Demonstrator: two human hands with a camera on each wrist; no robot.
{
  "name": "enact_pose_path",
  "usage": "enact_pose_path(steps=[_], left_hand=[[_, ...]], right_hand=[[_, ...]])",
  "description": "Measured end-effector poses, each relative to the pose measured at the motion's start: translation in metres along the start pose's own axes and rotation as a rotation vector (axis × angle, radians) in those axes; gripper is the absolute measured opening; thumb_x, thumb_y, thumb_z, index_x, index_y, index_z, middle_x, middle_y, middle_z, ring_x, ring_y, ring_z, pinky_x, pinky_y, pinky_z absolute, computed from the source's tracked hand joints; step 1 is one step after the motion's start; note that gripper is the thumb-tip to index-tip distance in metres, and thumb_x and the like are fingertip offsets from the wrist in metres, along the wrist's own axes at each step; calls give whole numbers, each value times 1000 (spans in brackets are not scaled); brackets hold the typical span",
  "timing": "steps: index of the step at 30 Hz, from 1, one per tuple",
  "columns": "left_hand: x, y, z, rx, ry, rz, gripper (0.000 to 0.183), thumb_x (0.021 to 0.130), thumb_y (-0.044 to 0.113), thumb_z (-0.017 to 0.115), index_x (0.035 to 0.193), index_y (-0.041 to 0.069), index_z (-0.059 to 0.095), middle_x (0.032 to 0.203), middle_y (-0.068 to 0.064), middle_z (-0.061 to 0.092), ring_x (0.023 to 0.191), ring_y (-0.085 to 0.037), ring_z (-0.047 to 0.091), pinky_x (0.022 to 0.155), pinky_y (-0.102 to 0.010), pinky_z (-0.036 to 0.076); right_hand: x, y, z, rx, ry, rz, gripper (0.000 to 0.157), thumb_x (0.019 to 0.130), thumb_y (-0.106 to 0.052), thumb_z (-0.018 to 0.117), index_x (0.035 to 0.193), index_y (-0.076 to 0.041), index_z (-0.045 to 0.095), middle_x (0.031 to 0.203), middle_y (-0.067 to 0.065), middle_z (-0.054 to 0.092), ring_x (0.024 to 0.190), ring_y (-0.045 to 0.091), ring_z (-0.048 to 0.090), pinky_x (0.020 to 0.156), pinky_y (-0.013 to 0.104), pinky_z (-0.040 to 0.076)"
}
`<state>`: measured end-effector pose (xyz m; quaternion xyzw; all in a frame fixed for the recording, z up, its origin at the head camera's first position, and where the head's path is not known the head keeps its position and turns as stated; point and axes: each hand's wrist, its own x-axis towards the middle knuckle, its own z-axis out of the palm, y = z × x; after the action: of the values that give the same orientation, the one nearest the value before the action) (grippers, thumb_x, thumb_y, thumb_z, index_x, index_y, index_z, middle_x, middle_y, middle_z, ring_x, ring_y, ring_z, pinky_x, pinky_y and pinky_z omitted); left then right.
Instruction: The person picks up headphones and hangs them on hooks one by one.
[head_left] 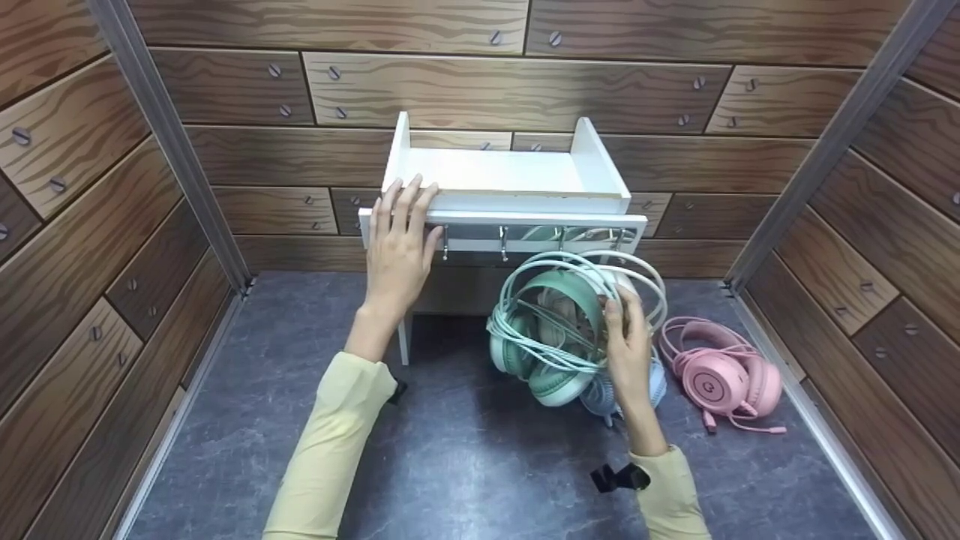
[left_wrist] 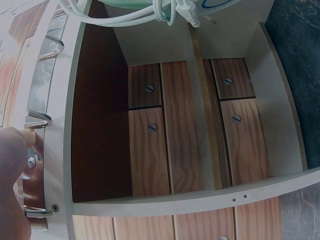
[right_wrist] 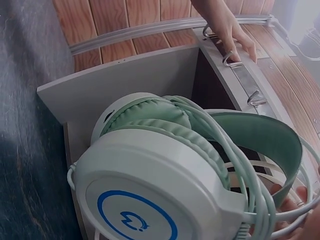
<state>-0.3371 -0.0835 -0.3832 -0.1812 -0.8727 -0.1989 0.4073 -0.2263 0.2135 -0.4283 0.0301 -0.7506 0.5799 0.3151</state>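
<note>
My left hand [head_left: 399,259] rests on the top left of a small white rack [head_left: 502,217], its fingers laid over the top rail. In the right wrist view, that hand's fingertips lie beside the metal hooks [right_wrist: 232,61]. My right hand [head_left: 630,341] grips a pair of green headphones [head_left: 559,386] by the headband, along with loops of the pale green cable [head_left: 551,349]. The headphones hang in front of the rack's right side, ear cups down. Their white outer shell [right_wrist: 135,185] has a blue ring. Part of the right palm is hidden.
Blue headphones [head_left: 600,396] lie on the floor, partly covered by the green pair and the right forearm. Pink headphones [head_left: 709,379] with a coiled cable lie farther right. Wood-patterned walls [head_left: 480,90] enclose the back and sides. The rack has an upper shelf [head_left: 495,171].
</note>
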Motion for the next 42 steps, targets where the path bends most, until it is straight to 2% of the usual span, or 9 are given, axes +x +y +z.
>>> enact_pose_path(steps=[4,8,11,19,22,26,32,36,42], left_hand=[[-1,0,-1,-2,-4,-4,54,104,31,55,155,22,39,163,-2,33,153,-26,20,126,-45,11],[0,0,-1,3,-3,-1,55,103,31,56,155,22,38,163,-3,33,153,-26,20,125,-47,13],[0,1,-1,5,0,3,55,103,29,57,154,22,39,162,-3,33,152,-27,21,124,-49,16],[0,1,-2,7,-11,3,55,103,29,56,155,21,38,162,-3,33,153,-27,20,125,-48,15],[0,1,-2,9,-17,-1,55,104,30,56,155,22,37,162,-3,32,153,-27,19,125,-48,13],[0,1,-2,12,-16,-2,55,104,31,55,155,22,38,163,-3,32,153,-26,19,125,-46,12],[1,1,-2,11,-9,4,54,104,31,55,155,21,38,163,-3,33,153,-26,20,125,-46,13],[1,1,-2,12,-11,3,54,104,31,55,155,21,38,162,-4,33,153,-27,20,125,-46,13],[0,1,-2,12,-9,-2,55,104,31,56,154,21,39,162,-3,33,153,-26,20,125,-47,14]], right_hand=[[3,22,0,15,-15,2,34,105,-6,48,137,5,55,131,23,61,120,28,55,102,20,40],[4,28,-1,23,-27,-5,35,105,-9,49,138,2,55,136,19,58,122,12,52,105,21,39],[3,27,-1,34,-39,1,35,106,-11,49,138,2,54,136,18,58,121,8,51,104,22,40],[3,22,-8,54,-125,76,39,106,-13,50,142,3,49,147,19,50,139,27,44,108,28,41],[3,21,-13,22,-150,70,39,105,-11,52,142,1,50,145,21,54,132,26,53,99,23,47],[3,19,-18,-23,-155,32,39,103,-7,56,141,-2,54,130,23,64,106,14,66,86,19,54],[-2,-4,-27,-45,-73,-63,35,100,-1,58,135,4,59,115,25,68,93,10,68,81,17,55],[-5,-21,-35,9,17,-141,27,99,3,57,125,12,62,107,27,70,88,6,69,79,17,56],[-3,-12,-51,81,158,-179,21,98,5,58,114,16,65,94,9,75,79,7,70,74,16,57]])
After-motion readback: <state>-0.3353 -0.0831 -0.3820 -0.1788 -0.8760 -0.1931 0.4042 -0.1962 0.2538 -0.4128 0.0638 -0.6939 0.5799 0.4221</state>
